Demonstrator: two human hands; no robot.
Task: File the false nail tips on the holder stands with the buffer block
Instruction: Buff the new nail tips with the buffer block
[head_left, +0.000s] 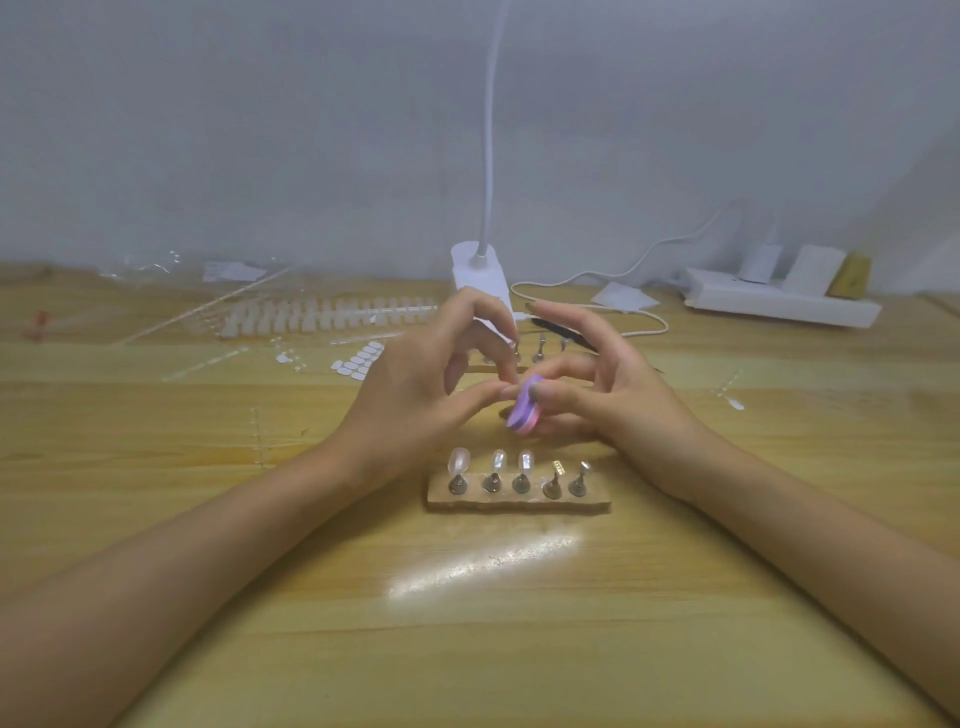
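Buffer block (523, 408) pinched by right hand (613, 400) fingers; left hand (415, 395) fingers curled against it, hold unclear. Best: light, short strokes, left hand bracing.

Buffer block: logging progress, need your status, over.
Right hand grips buffer block. Left hand fingertips at its edge, hold unclear. Near holder: five stands, three with tips. Nothing in the way.
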